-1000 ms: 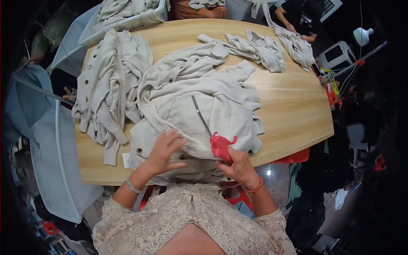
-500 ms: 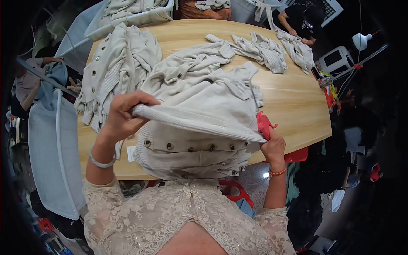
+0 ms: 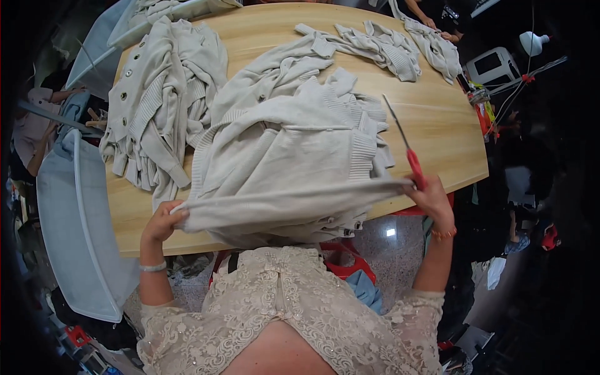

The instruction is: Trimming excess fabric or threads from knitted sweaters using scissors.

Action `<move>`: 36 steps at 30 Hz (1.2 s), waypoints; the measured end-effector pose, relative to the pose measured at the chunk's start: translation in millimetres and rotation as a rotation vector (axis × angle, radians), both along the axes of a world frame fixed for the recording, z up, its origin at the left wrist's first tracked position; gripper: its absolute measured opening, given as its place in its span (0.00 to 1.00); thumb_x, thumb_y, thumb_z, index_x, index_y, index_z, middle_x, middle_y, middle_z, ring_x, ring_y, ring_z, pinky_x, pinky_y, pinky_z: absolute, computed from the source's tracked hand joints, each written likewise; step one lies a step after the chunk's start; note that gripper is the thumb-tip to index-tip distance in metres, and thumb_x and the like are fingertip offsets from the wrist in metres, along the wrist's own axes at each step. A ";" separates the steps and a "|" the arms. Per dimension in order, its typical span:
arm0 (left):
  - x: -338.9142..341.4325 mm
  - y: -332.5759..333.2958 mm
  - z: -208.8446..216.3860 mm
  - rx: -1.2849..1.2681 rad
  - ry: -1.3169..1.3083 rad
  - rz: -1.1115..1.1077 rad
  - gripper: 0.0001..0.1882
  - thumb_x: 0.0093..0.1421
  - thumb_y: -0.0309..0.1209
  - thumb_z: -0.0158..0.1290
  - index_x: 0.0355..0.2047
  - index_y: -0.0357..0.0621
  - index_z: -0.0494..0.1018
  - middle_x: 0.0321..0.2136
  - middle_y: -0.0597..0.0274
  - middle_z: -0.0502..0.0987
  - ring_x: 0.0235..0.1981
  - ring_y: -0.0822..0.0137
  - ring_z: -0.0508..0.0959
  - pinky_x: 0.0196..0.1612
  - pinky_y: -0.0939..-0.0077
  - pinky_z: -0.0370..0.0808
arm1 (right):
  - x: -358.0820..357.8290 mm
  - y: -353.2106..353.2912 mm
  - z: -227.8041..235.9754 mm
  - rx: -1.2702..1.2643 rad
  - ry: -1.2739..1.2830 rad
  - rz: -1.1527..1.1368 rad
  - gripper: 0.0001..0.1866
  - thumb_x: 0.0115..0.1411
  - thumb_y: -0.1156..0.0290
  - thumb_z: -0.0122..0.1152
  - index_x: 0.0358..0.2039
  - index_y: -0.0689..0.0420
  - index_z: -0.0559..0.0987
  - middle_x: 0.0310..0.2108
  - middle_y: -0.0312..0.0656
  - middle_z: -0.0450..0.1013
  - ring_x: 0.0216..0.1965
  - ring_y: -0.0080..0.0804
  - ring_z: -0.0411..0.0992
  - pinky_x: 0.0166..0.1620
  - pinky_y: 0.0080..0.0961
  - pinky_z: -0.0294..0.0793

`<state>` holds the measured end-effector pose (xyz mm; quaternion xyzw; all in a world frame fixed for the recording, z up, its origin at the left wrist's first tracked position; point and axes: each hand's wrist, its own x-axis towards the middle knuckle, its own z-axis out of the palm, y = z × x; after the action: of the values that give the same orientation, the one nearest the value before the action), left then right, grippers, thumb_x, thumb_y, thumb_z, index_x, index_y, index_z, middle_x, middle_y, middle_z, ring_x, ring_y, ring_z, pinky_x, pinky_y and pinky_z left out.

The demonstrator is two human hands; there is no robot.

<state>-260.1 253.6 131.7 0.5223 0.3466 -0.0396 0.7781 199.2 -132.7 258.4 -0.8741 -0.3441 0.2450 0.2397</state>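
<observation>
A cream knit cardigan (image 3: 294, 150) is spread over the near side of the table, with one strip of it stretched taut between my hands. My left hand (image 3: 164, 221) is closed on the strip's left end. At the other end, my right hand (image 3: 433, 199) pinches the cloth and also holds red-handled scissors (image 3: 414, 167). Their blades point up and away over the table. Ribbed bands and a few dark buttons show in the layers beneath and behind the strip. Below it, the garment's near edge hangs by the table edge.
More cream cardigans (image 3: 165, 106) lie heaped at the left of the wooden table (image 3: 444, 147), and others (image 3: 384, 47) along the far side. A pale plastic bin (image 3: 78, 231) stands at the left. Another person's hands (image 3: 445, 34) touch a garment at the far right.
My hands have moved apart and drawn the cloth tight, the left lower and the right further right. The scissors now point upward. The cardigan's body lies flatter over the table.
</observation>
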 end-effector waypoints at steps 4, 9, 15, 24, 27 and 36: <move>6.9 15.3 -72.7 0.160 0.118 0.119 0.13 0.62 0.29 0.54 0.45 0.35 0.74 0.35 0.67 0.79 0.33 0.79 0.76 0.40 0.81 0.73 | 33.1 28.9 -79.1 -0.260 -0.544 -0.134 0.09 0.54 0.68 0.62 0.31 0.61 0.78 0.28 0.54 0.77 0.34 0.53 0.76 0.39 0.46 0.75; 66.3 -33.6 -34.6 1.500 0.127 0.177 0.14 0.57 0.21 0.53 0.45 0.39 0.73 0.42 0.51 0.76 0.46 0.50 0.74 0.51 0.60 0.70 | 19.5 -5.5 -95.9 -0.370 -0.601 -0.249 0.13 0.56 0.69 0.61 0.39 0.61 0.73 0.31 0.55 0.75 0.35 0.57 0.75 0.38 0.49 0.74; 201.9 -159.7 -8.8 1.303 -0.573 -0.263 0.24 0.50 0.21 0.58 0.50 0.41 0.69 0.50 0.47 0.71 0.53 0.47 0.71 0.55 0.56 0.69 | -17.2 -42.7 -89.8 0.015 -0.388 -0.338 0.20 0.60 0.70 0.58 0.51 0.58 0.65 0.31 0.53 0.71 0.36 0.60 0.73 0.38 0.52 0.71; 319.2 -211.7 -79.5 1.467 -0.646 -0.636 0.32 0.59 0.46 0.52 0.61 0.43 0.62 0.65 0.49 0.57 0.69 0.51 0.51 0.70 0.53 0.43 | -73.1 -85.4 -57.6 -0.212 -0.295 0.010 0.07 0.59 0.69 0.58 0.35 0.57 0.73 0.29 0.55 0.73 0.32 0.59 0.72 0.34 0.49 0.70; 317.0 -212.5 -81.7 1.456 -0.634 -0.638 0.34 0.59 0.46 0.53 0.62 0.44 0.60 0.66 0.50 0.55 0.69 0.52 0.51 0.70 0.54 0.43 | -92.6 -70.2 -44.8 -0.286 -0.243 0.003 0.09 0.58 0.67 0.60 0.36 0.55 0.73 0.25 0.52 0.73 0.30 0.56 0.74 0.30 0.47 0.71; 316.5 -217.8 -81.7 1.443 -0.671 -0.621 0.35 0.58 0.45 0.54 0.63 0.46 0.59 0.66 0.51 0.55 0.69 0.52 0.52 0.70 0.56 0.45 | -117.0 5.3 -59.8 -0.154 -0.065 0.399 0.11 0.56 0.68 0.59 0.38 0.54 0.70 0.21 0.52 0.73 0.27 0.55 0.74 0.30 0.50 0.71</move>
<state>56.4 35.9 50.0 0.9455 -0.1207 0.1362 0.2702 82.2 -127.5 198.6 -0.8117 -0.4983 0.2850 0.1078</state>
